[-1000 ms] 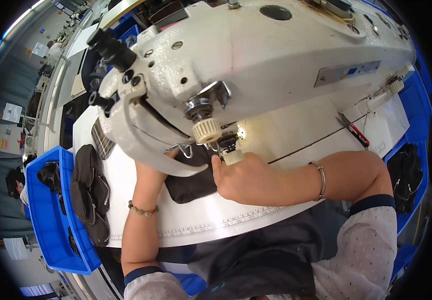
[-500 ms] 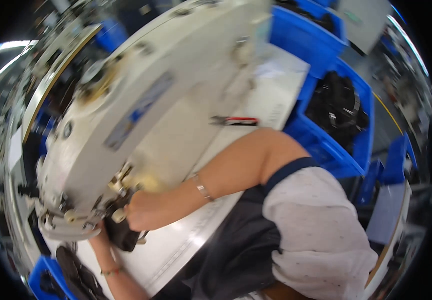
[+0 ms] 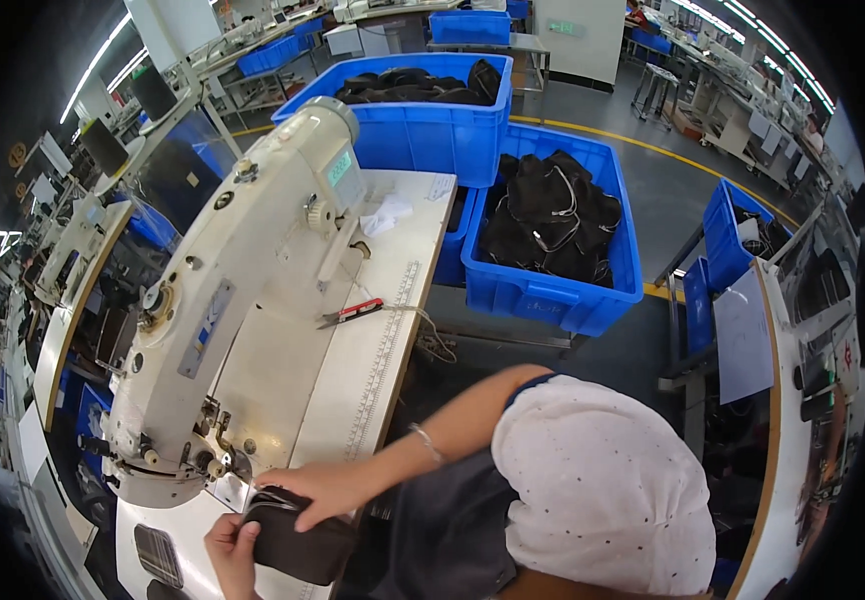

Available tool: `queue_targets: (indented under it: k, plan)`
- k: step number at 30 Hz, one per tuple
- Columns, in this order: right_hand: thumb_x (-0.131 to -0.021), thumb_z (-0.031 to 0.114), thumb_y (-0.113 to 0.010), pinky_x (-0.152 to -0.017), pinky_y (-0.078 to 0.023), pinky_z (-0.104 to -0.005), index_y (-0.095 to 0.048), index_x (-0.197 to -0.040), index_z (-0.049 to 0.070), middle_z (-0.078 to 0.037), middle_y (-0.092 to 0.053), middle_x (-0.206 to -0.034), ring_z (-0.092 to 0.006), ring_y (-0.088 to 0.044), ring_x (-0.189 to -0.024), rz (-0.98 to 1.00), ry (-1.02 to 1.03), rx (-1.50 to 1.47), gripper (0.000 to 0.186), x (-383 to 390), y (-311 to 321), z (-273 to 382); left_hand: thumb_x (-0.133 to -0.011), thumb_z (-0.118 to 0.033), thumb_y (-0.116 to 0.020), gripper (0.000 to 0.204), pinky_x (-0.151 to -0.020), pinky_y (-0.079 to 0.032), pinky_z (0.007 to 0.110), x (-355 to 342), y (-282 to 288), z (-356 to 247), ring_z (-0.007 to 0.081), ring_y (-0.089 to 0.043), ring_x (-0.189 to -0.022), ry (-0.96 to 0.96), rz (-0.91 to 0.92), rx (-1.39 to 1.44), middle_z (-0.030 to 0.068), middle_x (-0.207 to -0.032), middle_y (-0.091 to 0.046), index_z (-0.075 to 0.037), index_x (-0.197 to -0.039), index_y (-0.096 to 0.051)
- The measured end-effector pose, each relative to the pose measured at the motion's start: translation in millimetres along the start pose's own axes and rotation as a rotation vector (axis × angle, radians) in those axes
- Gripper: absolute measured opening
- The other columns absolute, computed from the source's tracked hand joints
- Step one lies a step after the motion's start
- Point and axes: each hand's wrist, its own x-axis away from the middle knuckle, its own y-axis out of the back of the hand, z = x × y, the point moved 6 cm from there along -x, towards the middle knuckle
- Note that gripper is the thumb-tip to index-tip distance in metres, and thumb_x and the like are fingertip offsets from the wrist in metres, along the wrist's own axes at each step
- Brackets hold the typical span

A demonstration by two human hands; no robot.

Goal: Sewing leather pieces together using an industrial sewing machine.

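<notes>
1. Now the view has swung: a second ago it looked straight down on the needle end of the cream-white industrial sewing machine (image 3: 243, 300); this frame takes in the whole machine plus the aisle at 1 o'clock.
2. Dark brown leather piece (image 3: 298, 545) has come out from under the machine head and sits at the table edge, 7 o'clock of the frame, just in front of the needle area.
3. Right hand (image 3: 321, 488) lies over the piece's top edge, fingers curled onto it, gripping. Left hand (image 3: 233, 548) pinches its left end, fingers closed on the leather.
4. My read: the stitch pass looks finished and the piece is being pulled clear.
5. Surface: white worktable (image 3: 373, 350) with a printed ruler strip along the front edge; red-handled thread snips (image 3: 353, 312) lie at 12 o'clock of the hands, well apart from them.
6. Room: factory floor. Two big blue plastic bins (image 3: 553, 290) of dark parts at 1 o'clock, yellow floor line behind them, more benches and machines at 10 o'clock.
</notes>
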Motion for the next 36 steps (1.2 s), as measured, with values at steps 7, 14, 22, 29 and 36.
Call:
queue_targets:
  k: [7,14,22,29,36]
  plan:
    - [-0.08,0.011,-0.076,-0.083,-0.048,-0.0282,-0.042,-0.143,0.005,-0.011,-0.053,-0.124,-0.0151,-0.059,-0.091,-0.425,-0.194,0.092,0.072,118,137,54,-0.095,-0.03,-0.065,0.037,-0.055,-0.046,0.021,-6,-9,27,0.0086,-0.061,-0.071,0.099,0.153,0.014,0.0056,-0.094,-0.068,0.001,-0.116,-0.061]
    - [-0.073,0.028,-0.081,-0.089,-0.051,-0.0441,-0.054,-0.135,0.016,-0.017,-0.046,-0.14,-0.0352,-0.056,-0.114,-1.104,-0.695,1.454,0.069,281,342,102,-0.096,-0.006,-0.059,0.021,-0.064,-0.053,0.027,-12,0,20,0.011,-0.06,-0.069,0.221,0.102,-0.011,0.0042,-0.088,-0.067,0.0,-0.115,-0.067]
    - [-0.075,0.059,-0.071,-0.106,-0.025,-0.0707,-0.049,-0.144,0.021,-0.021,-0.029,-0.155,-0.0416,-0.026,-0.143,-0.607,-0.983,1.639,0.082,276,411,6,-0.1,-0.013,-0.056,0.023,-0.067,-0.055,0.023,-16,8,38,0.008,-0.058,-0.064,0.229,0.088,0.08,0.0026,-0.082,-0.065,-0.001,-0.116,-0.067]
    - [-0.053,0.071,-0.08,-0.103,-0.013,-0.0806,-0.041,-0.149,0.026,-0.016,-0.037,-0.151,-0.0416,-0.027,-0.142,-0.498,-1.46,1.332,0.113,307,463,4,-0.1,-0.013,-0.056,0.025,-0.065,-0.055,0.023,-17,10,43,0.0089,-0.06,-0.066,0.279,0.083,0.076,0.0032,-0.085,-0.066,-0.001,-0.119,-0.065]
    - [-0.066,0.041,-0.086,-0.097,-0.028,-0.0792,-0.047,-0.141,0.021,-0.012,-0.052,-0.136,-0.0356,-0.046,-0.132,-0.474,-1.628,1.2,0.087,380,397,20,-0.1,-0.014,-0.056,0.026,-0.059,-0.05,0.021,-18,9,42,0.0109,-0.063,-0.069,0.285,0.113,0.066,0.004,-0.086,-0.067,-0.003,-0.121,-0.065]
